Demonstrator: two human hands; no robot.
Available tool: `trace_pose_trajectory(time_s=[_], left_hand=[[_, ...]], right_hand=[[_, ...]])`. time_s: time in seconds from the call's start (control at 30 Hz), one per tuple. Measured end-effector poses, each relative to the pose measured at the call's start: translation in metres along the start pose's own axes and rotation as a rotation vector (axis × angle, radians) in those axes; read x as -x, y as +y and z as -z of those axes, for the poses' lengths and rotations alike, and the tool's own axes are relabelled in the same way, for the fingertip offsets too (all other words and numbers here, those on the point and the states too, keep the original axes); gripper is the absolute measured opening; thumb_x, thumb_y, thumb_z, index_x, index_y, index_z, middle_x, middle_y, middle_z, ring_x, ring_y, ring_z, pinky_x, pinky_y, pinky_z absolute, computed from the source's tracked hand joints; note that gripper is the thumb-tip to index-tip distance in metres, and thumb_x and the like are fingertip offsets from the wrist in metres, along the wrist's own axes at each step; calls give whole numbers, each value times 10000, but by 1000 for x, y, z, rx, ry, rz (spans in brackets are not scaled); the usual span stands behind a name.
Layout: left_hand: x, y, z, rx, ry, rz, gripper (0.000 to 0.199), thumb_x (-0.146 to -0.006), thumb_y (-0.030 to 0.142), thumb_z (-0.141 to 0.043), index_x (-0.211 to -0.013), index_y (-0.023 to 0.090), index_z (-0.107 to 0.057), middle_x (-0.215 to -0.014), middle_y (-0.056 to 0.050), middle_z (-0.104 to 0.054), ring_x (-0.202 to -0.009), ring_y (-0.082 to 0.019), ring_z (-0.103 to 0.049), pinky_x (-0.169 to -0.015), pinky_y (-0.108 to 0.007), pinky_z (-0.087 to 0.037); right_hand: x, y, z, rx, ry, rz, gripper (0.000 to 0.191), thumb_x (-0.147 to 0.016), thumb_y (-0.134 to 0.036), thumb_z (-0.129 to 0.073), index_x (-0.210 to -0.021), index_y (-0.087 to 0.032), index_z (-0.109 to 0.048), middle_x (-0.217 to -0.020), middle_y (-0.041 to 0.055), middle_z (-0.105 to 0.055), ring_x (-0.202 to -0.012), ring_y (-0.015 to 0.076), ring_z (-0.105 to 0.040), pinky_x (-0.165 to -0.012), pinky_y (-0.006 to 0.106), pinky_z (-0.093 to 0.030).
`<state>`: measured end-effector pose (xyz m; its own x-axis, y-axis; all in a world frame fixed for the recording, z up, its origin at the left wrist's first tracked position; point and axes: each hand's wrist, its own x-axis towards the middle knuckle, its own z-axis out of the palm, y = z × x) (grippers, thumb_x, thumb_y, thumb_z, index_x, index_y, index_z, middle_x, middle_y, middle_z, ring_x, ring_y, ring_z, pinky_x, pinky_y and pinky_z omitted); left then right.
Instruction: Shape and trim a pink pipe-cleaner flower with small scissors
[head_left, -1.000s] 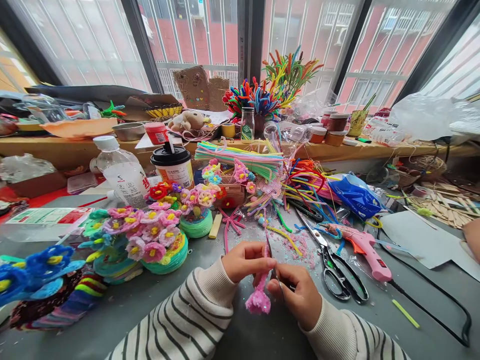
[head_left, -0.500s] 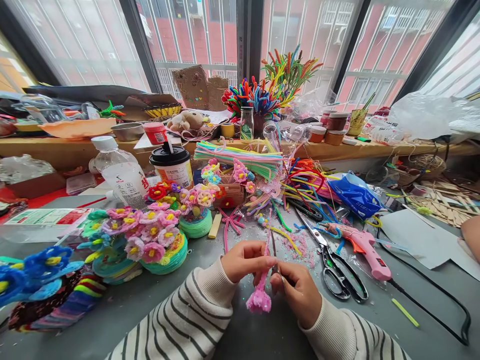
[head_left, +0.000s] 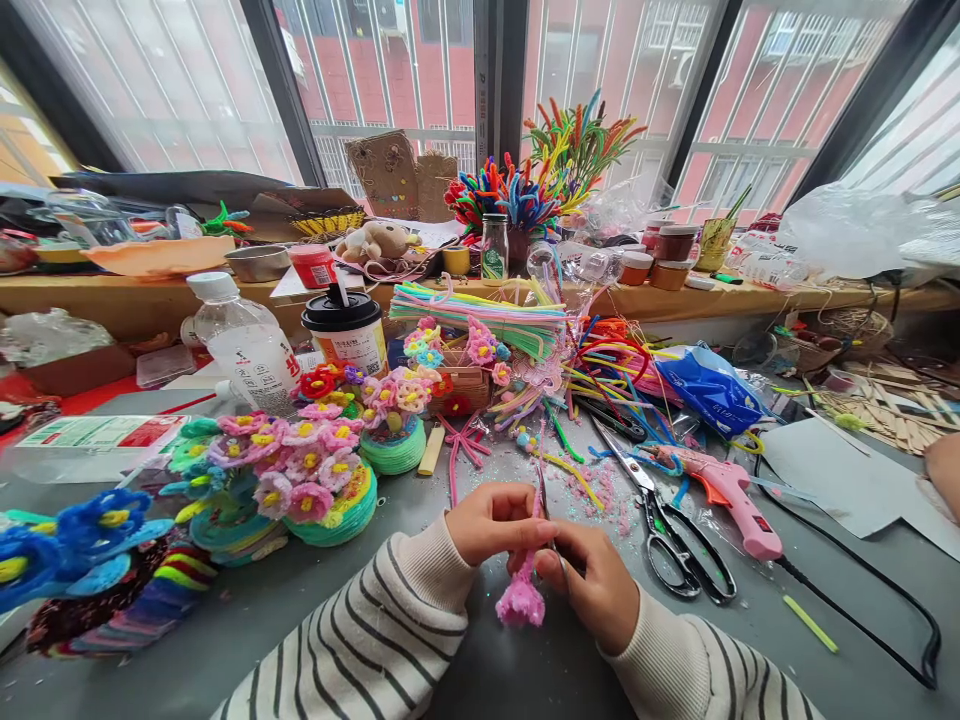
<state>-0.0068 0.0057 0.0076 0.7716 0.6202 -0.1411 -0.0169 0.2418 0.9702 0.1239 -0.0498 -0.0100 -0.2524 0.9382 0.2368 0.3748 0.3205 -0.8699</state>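
Between finger and thumb, my left hand (head_left: 501, 524) pinches the stem of a pink fuzzy flower (head_left: 520, 602), whose head hangs down over the grey table. My right hand (head_left: 597, 578) is closed on small scissors (head_left: 544, 486), with the blades pointing up and away beside the pink stem. The fingers of both hands nearly touch at the stem. Pink fluff (head_left: 600, 505) lies scattered on the table just beyond my hands.
Large black-handled scissors (head_left: 686, 550) and a pink glue gun (head_left: 739, 505) with its black cable lie to the right. Pink flower pots (head_left: 330, 510), a bottle (head_left: 247, 345) and a lidded cup (head_left: 346, 335) stand left. Pipe cleaners (head_left: 480, 320) are piled behind. Part of a person's arm (head_left: 943, 468) shows at right.
My right hand has moved slightly left, bringing the small scissors closer against the pink stem. The flower head has shifted very slightly right.
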Motion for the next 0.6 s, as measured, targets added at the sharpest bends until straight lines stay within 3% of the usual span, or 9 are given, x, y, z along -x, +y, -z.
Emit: trace_pose_trajectory(time_s=[0.6], left_hand=[[-3,3,-1,29,81,-29,269,-561,304,-607,-525,133,-403,-390,59,-456,-339,-28,-406,-352,-156,-282]], right_hand=[[1,6,0,-4,110,-75,441,-719,-495,-361,-444,-157,-427,-412,-20,-429,-402,84,-374,-418,199,-292]])
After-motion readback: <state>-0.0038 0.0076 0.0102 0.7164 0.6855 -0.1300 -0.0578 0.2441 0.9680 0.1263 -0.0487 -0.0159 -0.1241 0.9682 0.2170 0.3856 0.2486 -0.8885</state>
